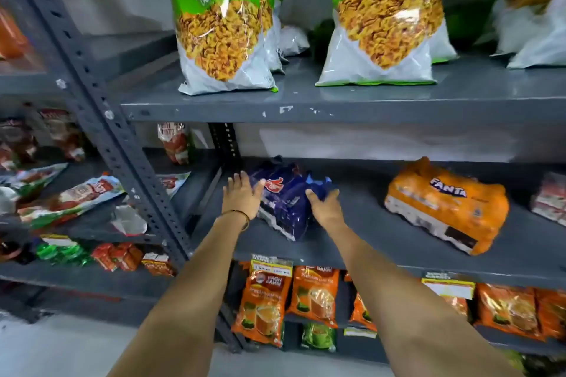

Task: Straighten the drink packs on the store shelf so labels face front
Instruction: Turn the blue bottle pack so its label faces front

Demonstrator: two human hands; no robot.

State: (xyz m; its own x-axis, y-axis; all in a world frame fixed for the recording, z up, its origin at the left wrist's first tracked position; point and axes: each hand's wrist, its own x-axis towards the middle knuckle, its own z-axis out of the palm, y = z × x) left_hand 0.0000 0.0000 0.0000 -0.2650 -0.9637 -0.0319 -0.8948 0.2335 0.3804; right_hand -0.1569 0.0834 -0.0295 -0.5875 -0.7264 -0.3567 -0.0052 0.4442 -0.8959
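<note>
Both hands are working on the blue drink pack (286,199), lying askew on the middle shelf (367,223): left hand (242,194) spread against it, right hand (324,203) gripping it, while the orange drink pack (444,203) is waiting crooked.

Both hands flank the blue drink pack (284,199) on the shelf (367,223): left hand (242,194) flat against it, right hand (324,205) gripping its far corner; the Fanta pack (444,205) lies well right of the fingers (311,194).

The top edge is cutting off the snack bags (220,18). The right hand (326,208) is hiding part of the blue pack (286,196), and its label is blurring.
</note>
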